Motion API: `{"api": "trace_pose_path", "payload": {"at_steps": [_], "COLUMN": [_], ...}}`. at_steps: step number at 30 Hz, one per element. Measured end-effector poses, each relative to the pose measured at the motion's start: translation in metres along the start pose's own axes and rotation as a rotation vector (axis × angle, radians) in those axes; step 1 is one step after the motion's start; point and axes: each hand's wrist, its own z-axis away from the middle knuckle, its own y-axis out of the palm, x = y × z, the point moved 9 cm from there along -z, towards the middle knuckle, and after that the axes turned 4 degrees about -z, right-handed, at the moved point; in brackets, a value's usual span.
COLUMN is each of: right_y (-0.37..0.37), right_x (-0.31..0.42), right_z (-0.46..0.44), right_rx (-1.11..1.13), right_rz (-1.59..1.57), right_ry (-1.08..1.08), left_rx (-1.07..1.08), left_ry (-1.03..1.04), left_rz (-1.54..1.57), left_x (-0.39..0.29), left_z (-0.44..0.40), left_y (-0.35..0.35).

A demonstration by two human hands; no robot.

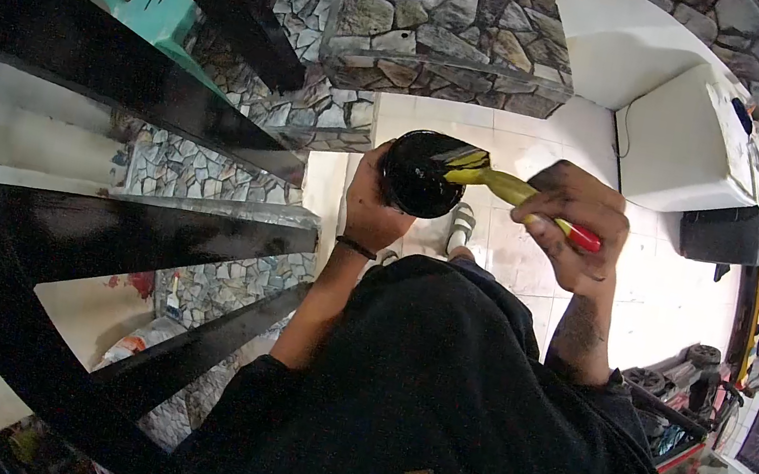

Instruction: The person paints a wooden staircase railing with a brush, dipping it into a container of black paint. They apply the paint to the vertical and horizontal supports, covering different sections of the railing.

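Note:
My left hand (370,205) is wrapped round the side of a round can of black paint (408,181), held up in front of my body with its dark, glossy opening facing me. In my right hand (583,222) is a paintbrush (507,186) with a yellow-green handle and a red end. Its head lies at the can's right rim, over the opening, and its bristles are partly dark and hard to make out. My right fingers are closed round the handle near the red end.
Glossy black railing bars (165,245) fan out close on my left, beside stone-patterned steps (456,32). A white appliance-like box (681,138) stands at the right, with a dark bin (725,234) by it. My sandalled foot (463,226) is on the tiled floor (640,283).

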Motion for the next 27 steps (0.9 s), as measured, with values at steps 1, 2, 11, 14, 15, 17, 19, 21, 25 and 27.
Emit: {"api": "trace_pose_path", "payload": {"at_steps": [1, 2, 11, 14, 15, 17, 19, 21, 25, 27], "right_y": [-0.001, 0.002, 0.023, 0.011, 0.009, 0.010, 0.014, 0.027, 0.032, 0.024], "right_x": [0.005, 0.003, -0.001, 0.006, 0.009, 0.014, 0.012, 0.006, -0.004, -0.003], "right_z": [-0.001, 0.000, -0.010, -0.009, -0.008, -0.004, 0.001, 0.000, -0.001, -0.003], "right_rx": [0.015, 0.035, 0.071, 0.032, 0.021, 0.027, 0.059, 0.149, 0.099, 0.033], "right_rz": [-0.005, -0.030, 0.013, 0.047, 0.049, 0.015, -0.018, -0.077, 0.033, 0.012], "right_ry": [-0.009, 0.004, 0.012, 0.010, -0.005, 0.004, 0.038, 0.075, 0.117, 0.133], "left_rx": [-0.008, -0.016, -0.004, -0.043, -0.053, -0.093, -0.124, -0.146, -0.117, -0.123], "left_ry": [0.006, 0.013, 0.037, 0.099, 0.108, 0.107, 0.067, 0.077, 0.082, 0.096], "left_rz": [-0.016, -0.033, -0.008, -0.172, -0.191, -0.235, -0.120, -0.140, -0.206, -0.216], "left_x": [-0.002, -0.002, -0.001, -0.002, -0.004, 0.009, 0.018, 0.012, 0.008, 0.001], "left_z": [0.000, 0.000, -0.001, 0.000, 0.000, 0.003, 0.007, 0.008, 0.005, 0.005], "left_y": [-0.003, -0.006, -0.005, -0.015, -0.019, -0.025, -0.026, -0.027, -0.020, -0.021]}}
